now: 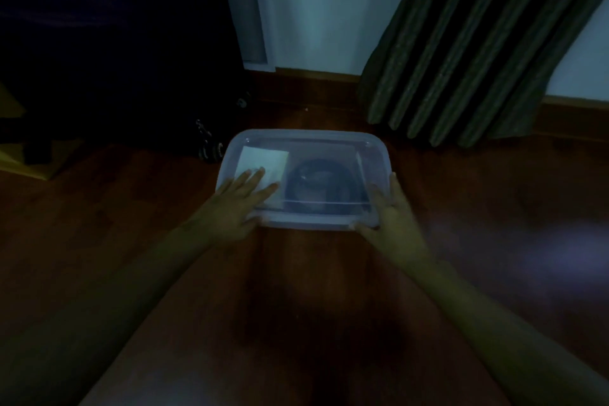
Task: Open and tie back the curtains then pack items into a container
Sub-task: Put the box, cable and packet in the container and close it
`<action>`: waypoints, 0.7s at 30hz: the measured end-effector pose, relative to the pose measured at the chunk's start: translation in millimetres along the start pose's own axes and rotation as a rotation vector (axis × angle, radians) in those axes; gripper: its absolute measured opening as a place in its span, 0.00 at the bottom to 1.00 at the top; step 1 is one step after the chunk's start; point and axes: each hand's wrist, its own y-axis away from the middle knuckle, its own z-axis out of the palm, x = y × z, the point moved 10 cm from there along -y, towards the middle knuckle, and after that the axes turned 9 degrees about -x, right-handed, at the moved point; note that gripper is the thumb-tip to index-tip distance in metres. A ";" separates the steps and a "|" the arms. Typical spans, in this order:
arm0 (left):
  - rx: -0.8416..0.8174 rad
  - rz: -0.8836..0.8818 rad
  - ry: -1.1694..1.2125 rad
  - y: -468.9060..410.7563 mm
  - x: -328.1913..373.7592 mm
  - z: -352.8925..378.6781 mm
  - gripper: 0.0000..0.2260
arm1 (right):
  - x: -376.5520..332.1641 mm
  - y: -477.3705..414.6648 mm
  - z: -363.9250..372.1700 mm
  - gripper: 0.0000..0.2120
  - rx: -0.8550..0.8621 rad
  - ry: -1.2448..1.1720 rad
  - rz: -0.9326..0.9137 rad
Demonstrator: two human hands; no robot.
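Dim room, wood floor (131,241). Far left: dark furniture (99,43), detail lost in shadow.

Left forearm runs in from lower left, angled up and right. Left hand (239,199) lies palm-down, fingers spread and straight, flat on the lid at the near-left corner of the container (306,142). Nothing gripped; fingertips overlap a white sheet (263,160) seen through the lid.

Container: clear plastic, lid on, resting on the floor at centre frame, near the wall (329,10). Inside, right of the sheet, a dark coiled item (318,181); cannot identify it.

Right forearm enters from lower right, angled up and left. Right hand (392,217) is open, fingers extended up along the container's right edge, thumb at the near-right corner. Pressed against the side; a closed grasp is not seen.

Upper right: dark pleated curtain (478,53) hanging down to the floor, behind the container and apart from it.
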 end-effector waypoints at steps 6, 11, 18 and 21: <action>0.327 -0.212 -0.013 4.8 -16.7 -16.0 0.31 | -38.0 -8.8 -6.5 0.29 0.269 0.281 -0.227; 0.336 -0.225 -0.027 8.8 -5.4 31.5 0.34 | -36.8 -0.2 43.6 0.32 0.294 0.475 -0.330; 0.309 -0.166 -0.073 -27.5 -29.8 8.1 0.36 | -38.8 -45.9 36.1 0.44 0.184 0.501 -0.260; 0.269 -0.172 -0.092 -55.5 -37.9 -8.5 0.40 | -37.9 -73.9 22.4 0.45 0.157 0.533 -0.215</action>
